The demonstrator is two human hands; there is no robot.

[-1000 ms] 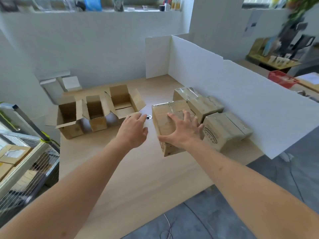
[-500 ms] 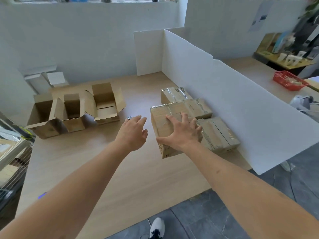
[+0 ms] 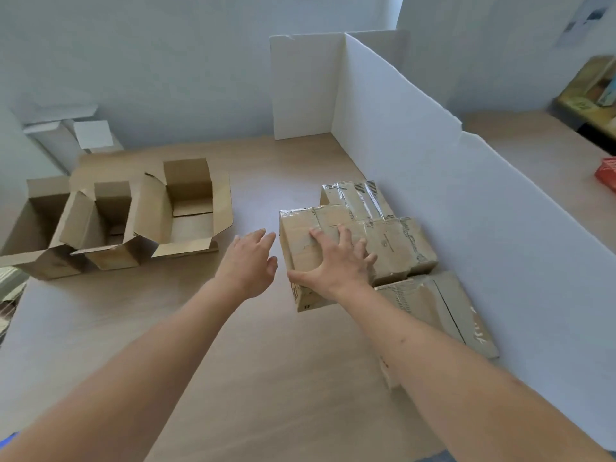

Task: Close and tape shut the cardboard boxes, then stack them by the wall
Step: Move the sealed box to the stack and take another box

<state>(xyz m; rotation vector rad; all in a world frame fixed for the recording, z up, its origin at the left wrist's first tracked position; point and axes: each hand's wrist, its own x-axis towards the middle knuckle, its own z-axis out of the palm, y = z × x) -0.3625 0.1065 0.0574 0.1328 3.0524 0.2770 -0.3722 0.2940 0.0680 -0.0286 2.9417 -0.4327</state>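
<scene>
My right hand [image 3: 336,265] lies on top of a taped cardboard box [image 3: 300,238], fingers spread over the lid and thumb hooked on its near edge. That box touches a second taped box [image 3: 403,241] on its right. A third taped box [image 3: 353,195] sits behind them and another taped box [image 3: 440,305] lies nearer, all along the white foam-board wall [image 3: 450,201]. My left hand [image 3: 250,261] hovers open just left of the held box, not touching it. Three open cardboard boxes stand at the left: a wide one [image 3: 190,215], a narrow one [image 3: 106,228] and an outer one [image 3: 36,221].
The wooden table [image 3: 266,361] has bare surface in front of my arms. A white board panel [image 3: 300,88] closes the far corner. White boxes [image 3: 90,135] stand at the back left. A red basket [image 3: 606,176] sits beyond the wall on the right.
My head has moved, so the view now looks more steeply down at the table. Both hands keep their places, the right on the taped box and the left beside it.
</scene>
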